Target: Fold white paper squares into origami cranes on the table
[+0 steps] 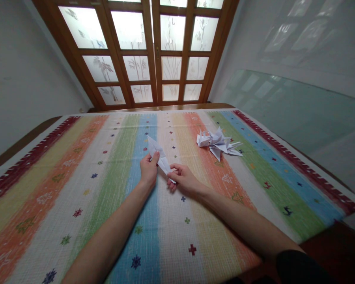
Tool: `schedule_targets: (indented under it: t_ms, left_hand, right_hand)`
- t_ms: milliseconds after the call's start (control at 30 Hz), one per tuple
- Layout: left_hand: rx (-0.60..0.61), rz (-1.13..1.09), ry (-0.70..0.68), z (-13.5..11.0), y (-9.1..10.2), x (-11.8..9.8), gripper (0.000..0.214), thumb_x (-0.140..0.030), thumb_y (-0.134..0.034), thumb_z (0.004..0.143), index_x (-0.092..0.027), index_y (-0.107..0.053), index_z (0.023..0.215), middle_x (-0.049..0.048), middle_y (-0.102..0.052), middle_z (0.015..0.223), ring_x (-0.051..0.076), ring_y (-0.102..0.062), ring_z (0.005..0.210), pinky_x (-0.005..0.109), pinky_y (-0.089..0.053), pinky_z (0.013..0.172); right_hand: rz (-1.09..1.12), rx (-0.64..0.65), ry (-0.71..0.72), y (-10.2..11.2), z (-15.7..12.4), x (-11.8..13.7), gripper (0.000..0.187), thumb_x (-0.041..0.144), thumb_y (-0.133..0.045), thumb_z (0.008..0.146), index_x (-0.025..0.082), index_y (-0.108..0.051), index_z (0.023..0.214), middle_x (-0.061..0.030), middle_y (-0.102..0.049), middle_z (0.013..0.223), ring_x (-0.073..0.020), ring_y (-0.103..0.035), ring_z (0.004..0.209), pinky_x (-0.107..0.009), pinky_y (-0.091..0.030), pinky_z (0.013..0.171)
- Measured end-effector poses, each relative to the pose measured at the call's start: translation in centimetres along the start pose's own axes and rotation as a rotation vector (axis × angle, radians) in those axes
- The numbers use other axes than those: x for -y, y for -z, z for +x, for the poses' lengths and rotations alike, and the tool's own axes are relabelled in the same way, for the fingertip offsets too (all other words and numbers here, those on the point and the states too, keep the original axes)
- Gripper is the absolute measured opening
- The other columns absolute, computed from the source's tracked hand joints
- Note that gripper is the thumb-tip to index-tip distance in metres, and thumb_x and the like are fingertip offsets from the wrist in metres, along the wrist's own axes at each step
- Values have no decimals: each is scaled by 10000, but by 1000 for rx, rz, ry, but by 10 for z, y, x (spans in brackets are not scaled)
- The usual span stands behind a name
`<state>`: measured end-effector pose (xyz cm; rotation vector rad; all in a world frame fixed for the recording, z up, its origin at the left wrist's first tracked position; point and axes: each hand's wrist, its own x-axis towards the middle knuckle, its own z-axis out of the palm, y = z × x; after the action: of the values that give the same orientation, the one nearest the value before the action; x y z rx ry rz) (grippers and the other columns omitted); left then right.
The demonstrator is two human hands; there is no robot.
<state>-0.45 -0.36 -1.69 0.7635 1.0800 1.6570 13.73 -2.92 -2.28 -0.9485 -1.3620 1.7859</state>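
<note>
A white sheet of paper folded into a long, pointed diamond [161, 156] is held above the table between both hands. My left hand [148, 169] pinches its left edge, thumb on top. My right hand [182, 177] grips the lower right tip between thumb and fingers. The paper slants from its upper left point down to that tip. To the right on the cloth lies a small pile of folded white paper cranes [219, 142], touching one another; their exact number is hard to make out.
A striped, patterned tablecloth [106, 177] covers the table. Beyond its far edge stand wooden doors [156, 59] with frosted panes. A white wall [14, 59] rises at the left, and a pale glass panel [292, 106] leans along the right wall.
</note>
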Motion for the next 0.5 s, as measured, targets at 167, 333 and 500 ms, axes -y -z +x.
schedule_targets:
  t_ms: [167,333,500]
  left_hand:
    - [106,64,28,-1,5,3,353,-391,-747,648,-143,-609,858,-20,-625,643,101,-562,542,219,-441,545]
    - [140,163,-37,-11,2,0,527,-292,-744,659,-197,-470,1100,-40,-634,674,127,-611,532,224,-461,524]
    - [185,188,-54,-14,0,-2,464,-298,-744,651,-212,-437,988,-51,-616,663,125,-611,497,229,-475,507]
  right_hand:
    - [-33,-80,279,19,5,-1,469,303,-606,847,281,-446,1288,-13,-650,963,-99,-648,713,-256,-545,661]
    - [-156,-5,357,26,6,-2,471,241,-610,839,353,-481,1278,-30,-590,1159,-115,-632,814,-275,-536,695]
    - [-59,27,295,24,7,-3,265,307,-621,839,276,-568,1097,-8,-646,928,-132,-640,772,-289,-543,695]
